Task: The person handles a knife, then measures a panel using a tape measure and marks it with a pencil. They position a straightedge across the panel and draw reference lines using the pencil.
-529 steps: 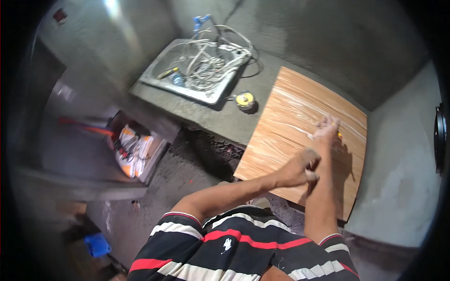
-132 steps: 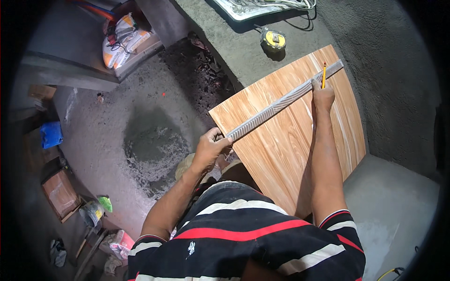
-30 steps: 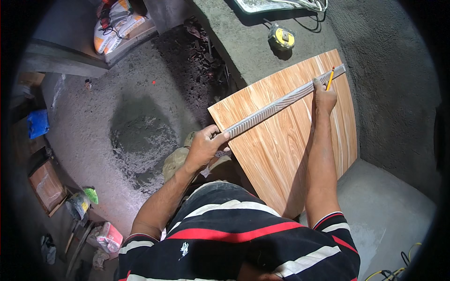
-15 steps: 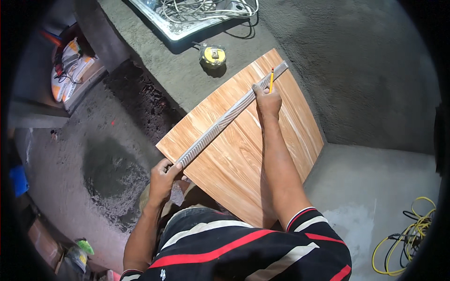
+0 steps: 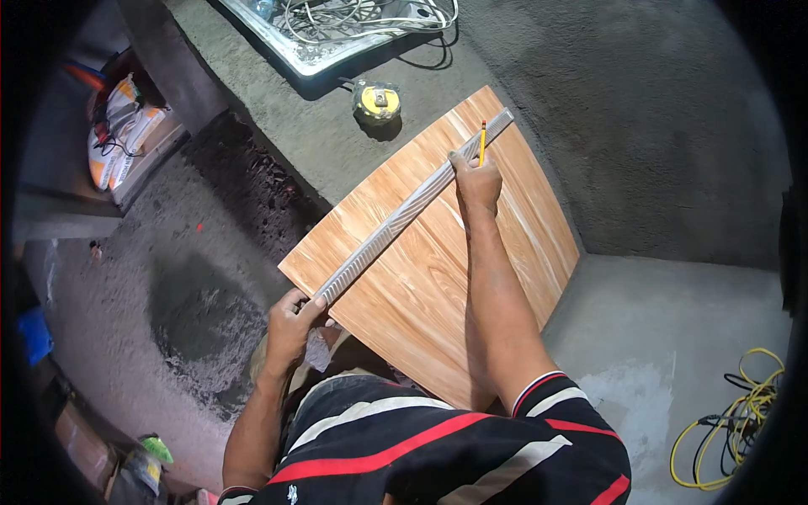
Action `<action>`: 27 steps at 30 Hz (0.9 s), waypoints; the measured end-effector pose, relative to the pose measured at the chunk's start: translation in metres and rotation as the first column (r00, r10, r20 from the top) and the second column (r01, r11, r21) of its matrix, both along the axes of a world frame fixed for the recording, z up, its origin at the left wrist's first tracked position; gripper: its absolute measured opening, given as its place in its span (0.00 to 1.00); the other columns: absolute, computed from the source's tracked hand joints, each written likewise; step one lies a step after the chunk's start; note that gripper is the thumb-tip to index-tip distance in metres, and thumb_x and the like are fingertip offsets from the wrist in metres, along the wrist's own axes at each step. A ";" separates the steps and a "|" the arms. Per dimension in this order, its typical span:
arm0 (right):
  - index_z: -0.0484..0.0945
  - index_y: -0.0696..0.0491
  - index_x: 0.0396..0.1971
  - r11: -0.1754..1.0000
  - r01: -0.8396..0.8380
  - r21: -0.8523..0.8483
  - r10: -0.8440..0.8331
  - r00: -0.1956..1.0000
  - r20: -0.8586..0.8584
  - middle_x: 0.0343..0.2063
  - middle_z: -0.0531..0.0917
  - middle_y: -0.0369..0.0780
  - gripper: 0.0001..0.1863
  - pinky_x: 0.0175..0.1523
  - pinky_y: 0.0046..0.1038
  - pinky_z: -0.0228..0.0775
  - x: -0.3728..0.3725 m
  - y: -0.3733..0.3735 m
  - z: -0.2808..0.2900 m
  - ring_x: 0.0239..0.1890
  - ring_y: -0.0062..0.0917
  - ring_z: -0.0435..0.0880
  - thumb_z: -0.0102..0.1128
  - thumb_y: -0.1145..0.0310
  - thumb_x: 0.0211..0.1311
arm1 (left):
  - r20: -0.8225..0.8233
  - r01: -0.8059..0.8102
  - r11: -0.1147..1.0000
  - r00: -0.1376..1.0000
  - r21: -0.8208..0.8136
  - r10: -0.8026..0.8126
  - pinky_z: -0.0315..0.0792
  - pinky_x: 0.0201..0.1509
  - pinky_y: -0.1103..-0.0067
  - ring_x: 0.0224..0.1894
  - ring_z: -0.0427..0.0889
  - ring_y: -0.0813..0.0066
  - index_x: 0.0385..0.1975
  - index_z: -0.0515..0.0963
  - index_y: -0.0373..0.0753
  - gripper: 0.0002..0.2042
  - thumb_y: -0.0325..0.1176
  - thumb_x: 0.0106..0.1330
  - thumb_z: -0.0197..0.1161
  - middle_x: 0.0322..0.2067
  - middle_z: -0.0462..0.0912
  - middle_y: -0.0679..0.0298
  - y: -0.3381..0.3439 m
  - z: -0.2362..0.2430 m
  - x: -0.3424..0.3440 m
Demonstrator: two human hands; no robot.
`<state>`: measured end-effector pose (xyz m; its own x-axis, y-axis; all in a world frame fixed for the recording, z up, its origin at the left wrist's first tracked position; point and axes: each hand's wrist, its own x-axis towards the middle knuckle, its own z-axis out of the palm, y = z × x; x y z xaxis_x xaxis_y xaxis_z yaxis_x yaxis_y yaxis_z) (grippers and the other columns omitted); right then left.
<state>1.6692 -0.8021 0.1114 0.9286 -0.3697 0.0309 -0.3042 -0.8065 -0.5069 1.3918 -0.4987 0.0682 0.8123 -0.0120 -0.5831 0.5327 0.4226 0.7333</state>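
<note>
Largest from where I watch is the grey ledge (image 5: 278, 118); on it lies the wood-grain board (image 5: 429, 261), its lower-left corner jutting past the ledge, which I judge leaves room to grip there. The patterned grey strip (image 5: 396, 224) lies flat on the board, its long axis running lower left to upper right, near the board's upper-left edge and crossing the grain. I see the left hand (image 5: 290, 330) pinching its near end, thumb on top; whether fingers reach underneath I can't tell. The right hand (image 5: 480, 187) presses farther up, probably to stop any swinging. The tape measure (image 5: 377, 103) sits beyond the board. Tucked in the right hand, the pencil (image 5: 482, 145) points away, leaving the thumb free to press.
</note>
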 end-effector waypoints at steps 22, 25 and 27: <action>0.83 0.59 0.35 0.988 -0.065 -0.141 0.080 0.992 0.097 0.27 0.87 0.50 0.27 0.42 0.44 0.76 0.015 -0.017 -0.026 0.32 0.45 0.87 0.75 0.47 0.53 | 0.049 -0.012 1.000 0.999 -0.007 0.012 0.82 0.39 0.80 0.36 0.84 0.79 0.48 0.79 0.28 0.15 0.33 0.68 0.69 0.36 0.84 0.61 0.003 0.005 -0.002; 0.83 0.59 0.34 0.984 -0.098 -0.147 0.117 0.985 0.126 0.28 0.87 0.50 0.27 0.43 0.44 0.76 0.014 -0.015 -0.026 0.33 0.46 0.87 0.75 0.47 0.54 | 0.064 -0.015 1.000 0.998 -0.015 0.016 0.82 0.40 0.79 0.35 0.84 0.79 0.47 0.79 0.28 0.14 0.31 0.68 0.68 0.36 0.85 0.61 0.002 0.000 -0.004; 0.83 0.59 0.34 0.982 -0.103 -0.157 0.123 0.985 0.123 0.28 0.87 0.50 0.27 0.43 0.44 0.76 0.014 -0.017 -0.027 0.34 0.46 0.87 0.75 0.46 0.54 | 0.075 -0.046 0.997 0.996 -0.054 0.050 0.81 0.39 0.80 0.35 0.84 0.79 0.47 0.80 0.27 0.13 0.30 0.68 0.68 0.36 0.85 0.61 0.000 0.001 -0.004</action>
